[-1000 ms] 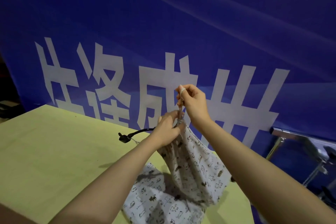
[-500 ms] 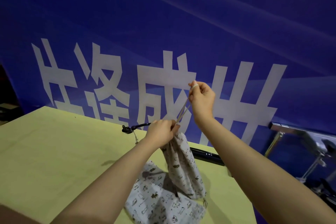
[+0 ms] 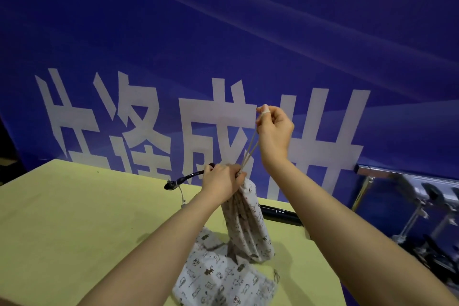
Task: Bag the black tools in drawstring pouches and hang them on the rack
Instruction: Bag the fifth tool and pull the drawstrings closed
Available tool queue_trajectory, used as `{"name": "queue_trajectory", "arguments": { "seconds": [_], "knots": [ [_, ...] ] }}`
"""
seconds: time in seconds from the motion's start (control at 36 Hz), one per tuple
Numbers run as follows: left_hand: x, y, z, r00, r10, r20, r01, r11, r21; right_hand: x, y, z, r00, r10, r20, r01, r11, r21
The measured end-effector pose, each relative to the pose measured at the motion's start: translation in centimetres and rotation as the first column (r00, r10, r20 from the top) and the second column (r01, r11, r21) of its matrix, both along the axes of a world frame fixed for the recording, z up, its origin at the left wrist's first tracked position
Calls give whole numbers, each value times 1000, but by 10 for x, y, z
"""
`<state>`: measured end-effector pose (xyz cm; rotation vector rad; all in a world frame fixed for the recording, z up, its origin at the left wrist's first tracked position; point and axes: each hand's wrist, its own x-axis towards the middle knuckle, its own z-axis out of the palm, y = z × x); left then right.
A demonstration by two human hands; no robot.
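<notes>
Upright on the yellow table (image 3: 62, 231), a printed pouch (image 3: 248, 226) has its gathered neck gripped by the left hand (image 3: 221, 181). Above, the right hand (image 3: 274, 129) pinches the taut drawstring (image 3: 249, 150) (a doubled cord). A second pouch (image 3: 218, 273) lies flat beside it; a black tool (image 3: 280, 215) lies behind.

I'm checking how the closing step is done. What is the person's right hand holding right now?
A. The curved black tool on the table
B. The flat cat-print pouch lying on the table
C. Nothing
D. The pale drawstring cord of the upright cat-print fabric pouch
D: the right hand pinches the pale drawstring cord, raised taut above the upright cat-print fabric pouch, whose neck the left hand grips.
</notes>
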<state>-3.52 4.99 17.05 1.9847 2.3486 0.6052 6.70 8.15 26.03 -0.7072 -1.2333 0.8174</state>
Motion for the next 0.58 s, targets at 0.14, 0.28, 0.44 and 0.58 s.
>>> {"name": "queue_trajectory", "arguments": {
  "seconds": [0.14, 0.28, 0.44, 0.58],
  "knots": [
    [31, -4, 13, 997, -38, -63, 38, 999, -6, 36, -3, 8, 998, -11, -60, 11, 1000, -1],
    [73, -6, 26, 998, -48, -44, 51, 995, 89, 71, -10, 23, 990, 22, -143, -21, 1000, 4],
    [146, -16, 33, 998, -65, -2, 64, 992, 113, 145, -16, 24, 991, -33, -130, 22, 996, -81],
    [215, -16, 22, 998, -60, -27, 63, 990, 130, 212, -25, 22, 996, -3, -93, -8, 994, -112]
  ]
}}
